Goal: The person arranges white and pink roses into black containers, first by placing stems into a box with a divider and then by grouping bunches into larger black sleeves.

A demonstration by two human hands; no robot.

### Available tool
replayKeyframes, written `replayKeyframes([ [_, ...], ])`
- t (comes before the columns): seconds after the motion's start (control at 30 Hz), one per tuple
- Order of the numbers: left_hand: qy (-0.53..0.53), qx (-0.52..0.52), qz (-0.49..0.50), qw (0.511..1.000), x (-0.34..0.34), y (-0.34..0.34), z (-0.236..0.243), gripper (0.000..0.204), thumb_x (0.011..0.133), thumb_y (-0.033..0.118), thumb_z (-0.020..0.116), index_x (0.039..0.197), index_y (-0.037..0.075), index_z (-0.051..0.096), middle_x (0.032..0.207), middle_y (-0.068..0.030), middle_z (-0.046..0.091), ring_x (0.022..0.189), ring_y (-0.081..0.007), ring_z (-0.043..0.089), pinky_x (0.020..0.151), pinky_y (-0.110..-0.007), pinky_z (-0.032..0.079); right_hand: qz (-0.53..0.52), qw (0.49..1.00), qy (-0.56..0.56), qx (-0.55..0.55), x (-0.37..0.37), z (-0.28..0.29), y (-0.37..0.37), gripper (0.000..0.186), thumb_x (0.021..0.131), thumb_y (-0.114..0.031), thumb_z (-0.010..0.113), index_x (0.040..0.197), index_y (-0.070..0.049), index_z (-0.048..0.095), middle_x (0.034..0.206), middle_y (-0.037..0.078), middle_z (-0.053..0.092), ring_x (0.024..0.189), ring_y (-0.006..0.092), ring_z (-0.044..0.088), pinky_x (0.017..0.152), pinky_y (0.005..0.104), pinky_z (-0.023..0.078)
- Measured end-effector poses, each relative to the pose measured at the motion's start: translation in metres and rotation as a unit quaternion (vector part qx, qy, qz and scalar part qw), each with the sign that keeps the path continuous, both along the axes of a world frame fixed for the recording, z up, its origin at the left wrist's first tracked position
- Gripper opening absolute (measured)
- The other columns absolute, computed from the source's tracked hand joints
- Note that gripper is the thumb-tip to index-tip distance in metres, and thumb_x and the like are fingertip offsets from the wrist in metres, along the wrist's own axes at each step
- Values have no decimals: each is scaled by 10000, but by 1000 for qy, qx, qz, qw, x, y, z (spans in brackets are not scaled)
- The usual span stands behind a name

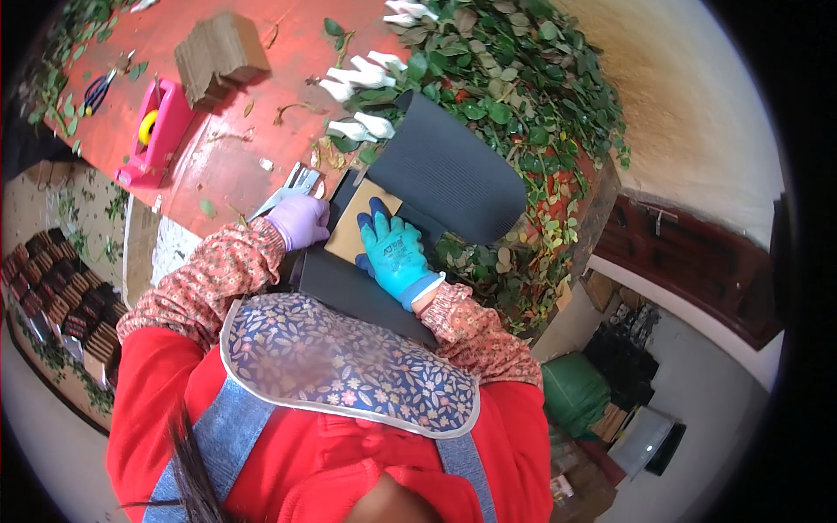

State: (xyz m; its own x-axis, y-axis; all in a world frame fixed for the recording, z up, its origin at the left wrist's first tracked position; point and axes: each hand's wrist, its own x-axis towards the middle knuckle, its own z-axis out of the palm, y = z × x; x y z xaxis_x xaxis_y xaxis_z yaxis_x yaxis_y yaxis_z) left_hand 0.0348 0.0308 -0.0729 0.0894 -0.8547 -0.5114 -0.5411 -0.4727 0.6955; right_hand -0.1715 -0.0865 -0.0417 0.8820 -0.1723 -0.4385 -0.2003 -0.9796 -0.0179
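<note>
My right hand [394, 253], in a teal and blue rubber-coated glove, lies with fingers stretched over a brown cardboard piece [356, 220]. The cardboard rests on a dark grey stand [349, 283] close to my apron, with a ribbed dark grey panel [453, 166] rising on its far right side. At the stand's left edge is my left hand [299, 220], in a lavender glove with the fingers curled in. What those fingers hold, if anything, is hidden. Just beyond them lies a silvery metal tool [296, 185], partly covered by the hand.
A pink tape dispenser [159, 131] with yellow tape, dark-handled scissors [98, 91] and stacked cardboard pieces [220, 57] lie on the red table [209, 166]. White-wrapped bundles [362, 77] and heaped leafy rose stems [523, 78] fill the far right. Brown bundles [61, 288] sit lower left.
</note>
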Motion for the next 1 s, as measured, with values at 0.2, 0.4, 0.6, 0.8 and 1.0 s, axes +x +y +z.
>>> replayKeyframes([
  [0.2,-60,-192,-6,979,-10,-8,10,275,783,219,785,974,114,617,824,-90,684,763,-303,684,660,-403,540,39,998,19,-48,-1,4,-2,706,916,-511,552,1460,-68,468,1549,244,379,948,296,558,748,439,427],
  [0.4,-109,-175,-100,973,-18,-25,16,346,806,195,726,1059,49,540,938,-179,626,821,-384,641,699,-481,527,27,997,-42,-62,-9,3,3,593,906,-453,592,1349,-59,570,1520,207,432,971,282,569,727,428,438],
  [0.6,-90,-232,-145,958,-24,-31,42,580,769,231,790,1273,63,559,1195,-151,541,960,-367,628,799,-446,543,-2,998,-57,29,-6,34,-5,558,846,-406,660,1240,-15,601,1313,212,551,968,308,598,743,447,460],
  [0.8,-146,-144,-219,954,-24,-31,44,501,805,281,755,1205,59,549,1136,-183,537,864,-375,648,704,-473,544,63,902,-261,339,-4,158,-118,242,843,-259,693,1053,-140,695,746,147,657,710,376,646,685,443,532],
  [1.0,-241,-159,-203,936,-25,-19,10,203,816,206,643,996,135,582,1038,-63,545,963,-354,622,647,-458,524,-126,962,-107,-217,73,100,-299,350,908,-122,568,1241,-169,664,1387,146,579,1255,345,557,1007,443,477],
])
